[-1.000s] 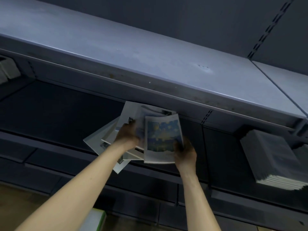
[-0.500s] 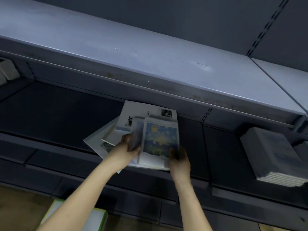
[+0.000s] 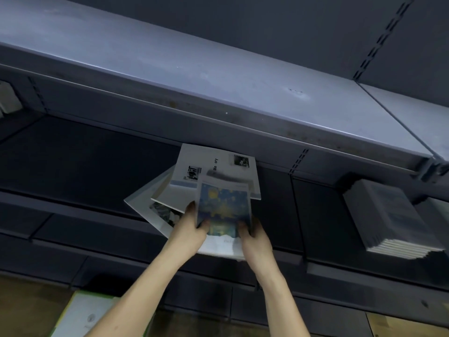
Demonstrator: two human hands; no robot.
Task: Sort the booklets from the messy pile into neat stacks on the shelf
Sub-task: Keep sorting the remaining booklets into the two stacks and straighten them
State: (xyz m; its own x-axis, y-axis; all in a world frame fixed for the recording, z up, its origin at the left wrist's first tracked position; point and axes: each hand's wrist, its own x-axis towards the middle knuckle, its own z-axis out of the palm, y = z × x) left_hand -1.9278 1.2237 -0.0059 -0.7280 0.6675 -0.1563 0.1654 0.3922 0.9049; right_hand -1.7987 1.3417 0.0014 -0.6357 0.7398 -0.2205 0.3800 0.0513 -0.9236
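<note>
A messy pile of white booklets [image 3: 213, 171] lies fanned out on the dark middle shelf [image 3: 85, 166], under the pale upper shelf. On top sits a booklet with a blue and yellow painted cover [image 3: 223, 210]. My left hand [image 3: 192, 229] grips its lower left corner, thumb on the cover. My right hand [image 3: 252, 237] holds its lower right corner, fingers curled round the edge. A neat stack of grey booklets [image 3: 388, 220] stands on the same shelf at the far right.
The pale upper shelf [image 3: 194, 76] overhangs the pile closely. A white and green box [image 3: 82, 314] sits on the floor at the lower left. A pale object [image 3: 7, 98] shows at the left edge. Dark bare shelf stretches left of the pile.
The blue and yellow booklet has slid down and toward me over the pile. Both hands have shifted lower along its bottom corners. The view has dipped slightly.
</note>
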